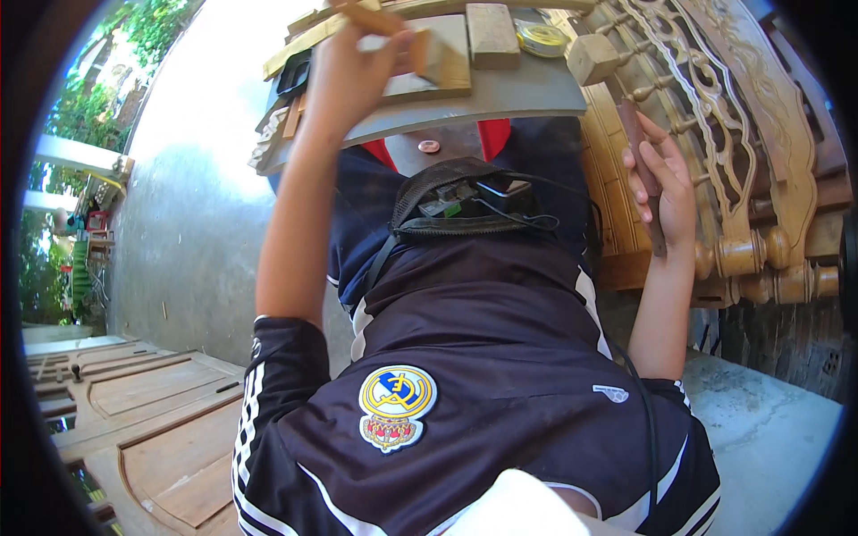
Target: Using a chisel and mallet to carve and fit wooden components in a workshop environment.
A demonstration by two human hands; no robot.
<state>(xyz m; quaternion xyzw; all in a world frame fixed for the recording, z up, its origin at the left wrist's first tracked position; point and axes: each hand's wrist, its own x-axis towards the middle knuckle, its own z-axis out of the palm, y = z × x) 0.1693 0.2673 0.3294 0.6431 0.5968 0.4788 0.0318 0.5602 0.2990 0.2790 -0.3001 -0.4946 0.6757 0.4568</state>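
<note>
My left hand (pixel 353 76) is closed round a flat brush-like tool (pixel 374 18) with an orange-brown handle. Its far end is blurred over a pale wooden board (pixel 456 45). Beneath lies a grey board (pixel 527 87) across the work surface before me. Out to the right, my right hand (pixel 668 174) grips a slim reddish-brown wooden bar (pixel 640 147), held lengthwise along the palm with the fingers curled over it. Close beside that hand is carved wooden latticework (pixel 728 152) with turned spindles. Its fingers are apart from the carving as far as I can see.
A wooden block (pixel 492 37) and a yellow tape measure (pixel 542 39) lie on the grey board; a black tray-like object (pixel 293 73) is at its left. An open dark pouch (pixel 456 201) with a cable rests at my waist. Panelled wooden doors (pixel 170 411) lie lower left.
</note>
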